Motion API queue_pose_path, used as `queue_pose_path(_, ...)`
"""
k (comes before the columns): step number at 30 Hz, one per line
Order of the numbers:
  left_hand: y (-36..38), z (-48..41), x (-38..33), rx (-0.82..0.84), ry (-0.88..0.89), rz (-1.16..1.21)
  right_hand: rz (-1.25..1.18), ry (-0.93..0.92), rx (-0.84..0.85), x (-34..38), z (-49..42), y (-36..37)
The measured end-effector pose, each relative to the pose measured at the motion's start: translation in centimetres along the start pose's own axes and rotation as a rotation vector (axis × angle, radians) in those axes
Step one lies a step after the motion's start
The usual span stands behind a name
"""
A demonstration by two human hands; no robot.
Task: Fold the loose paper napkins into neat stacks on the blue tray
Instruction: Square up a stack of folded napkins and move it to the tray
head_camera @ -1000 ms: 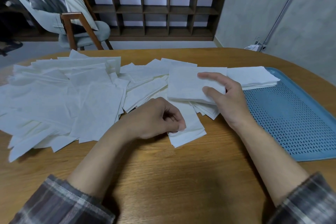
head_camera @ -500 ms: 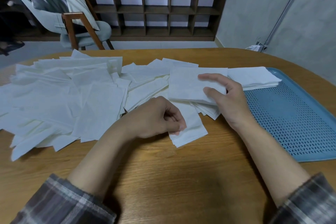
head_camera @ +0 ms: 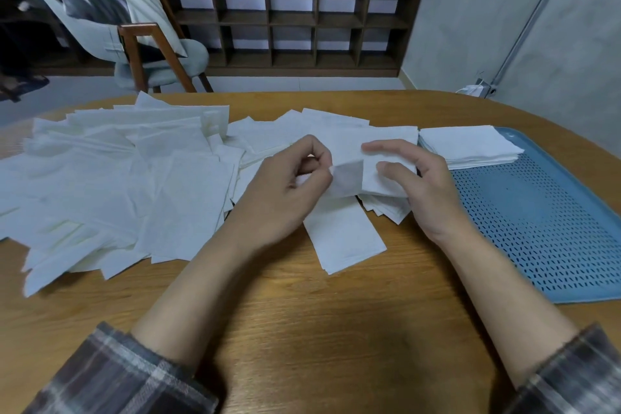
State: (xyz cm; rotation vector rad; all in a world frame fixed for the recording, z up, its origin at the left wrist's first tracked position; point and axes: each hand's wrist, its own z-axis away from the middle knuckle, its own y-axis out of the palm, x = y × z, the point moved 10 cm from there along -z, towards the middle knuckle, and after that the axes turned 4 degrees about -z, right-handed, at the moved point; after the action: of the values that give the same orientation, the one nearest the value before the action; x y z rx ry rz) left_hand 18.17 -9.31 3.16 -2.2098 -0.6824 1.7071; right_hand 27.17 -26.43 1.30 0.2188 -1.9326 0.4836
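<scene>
1. The left hand (head_camera: pixel 289 188) is curled with its back toward the camera. Thumb and forefinger pinch the left edge of a napkin (head_camera: pixel 347 178).
2. The right hand (head_camera: pixel 420 185) holds the same napkin from the right side, forefinger stretched along the top and thumb pressed on the near face (its other fingers are hidden behind the hand).
3. The two hands sit close together, near but not touching.
4. The left forearm (head_camera: pixel 188 282) and right forearm (head_camera: pixel 497 289) are bare and angle inward from the lower corners.
5. The plaid sleeves (head_camera: pixel 117 373) end well short of the wrists.
</scene>
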Motion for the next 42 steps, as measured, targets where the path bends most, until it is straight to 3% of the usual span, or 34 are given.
queue_pose_path(6,-0.5,0.2,-0.6,-0.158,0.064,-0.005,0.058,-0.056,0.089,1.0,0.6,1.6)
queue_pose_path(10,-0.1,-0.1,0.4,-0.125,-0.008,0.003,0.014,-0.025,-0.042,0.4,0.2,0.3)
queue_pose_path(14,0.4,-0.4,2.0,-0.008,-0.124,0.027,-0.2,0.083,-0.22,-1.2,0.0,-1.9)
queue_pose_path(18,-2.8,-0.3,2.3,-0.255,-0.145,0.177,-0.284,0.14,-0.193,-1.9,0.0,-1.6)
queue_pose_path(21,-4.7,-0.1,2.0,-0.361,-0.101,0.142,-0.345,0.22,-0.122,-2.6,-0.1,-0.4)
queue_pose_path(25,-3.5,-0.6,1.3,-0.2,-0.03,0.108,-0.562,0.325,-0.033,-3.0,0.2,1.1)
queue_pose_path(30,-1.5,-0.7,1.2,-0.057,-0.007,0.04,-0.496,0.333,0.104,-1.8,1.0,3.0)
queue_pose_path(35,-2.0,-1.0,2.5,-0.134,-0.066,0.159,-0.445,0.331,-0.003,-2.4,0.6,1.8)
queue_pose_path(42,-1.7,-0.5,3.1,-0.178,-0.15,0.197,-0.513,0.32,0.107,-1.8,0.8,3.0)
